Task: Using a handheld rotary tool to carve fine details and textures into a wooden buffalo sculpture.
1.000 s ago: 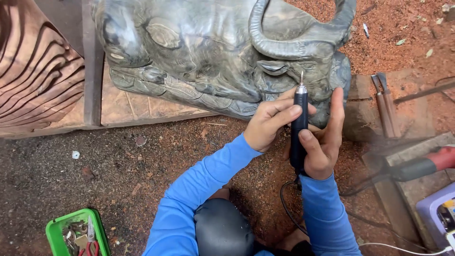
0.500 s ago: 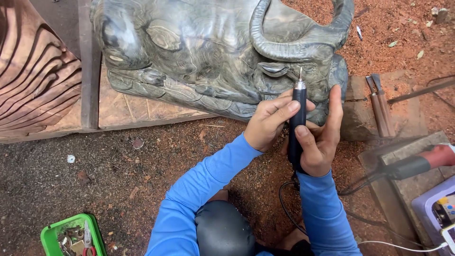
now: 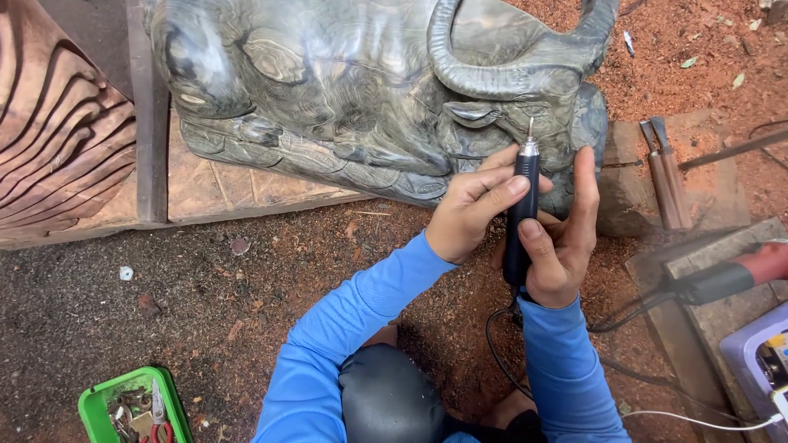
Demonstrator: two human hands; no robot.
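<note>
Two hands share one tool: my right hand [image 3: 558, 246] wraps the black rotary carving pen [image 3: 519, 213] in a closed grip, my left hand [image 3: 472, 209] pinching its upper barrel. The pen stands nearly upright, bit tip just below the horn of the dark carved buffalo sculpture [image 3: 361, 90], which lies straight ahead of both hands.
</note>
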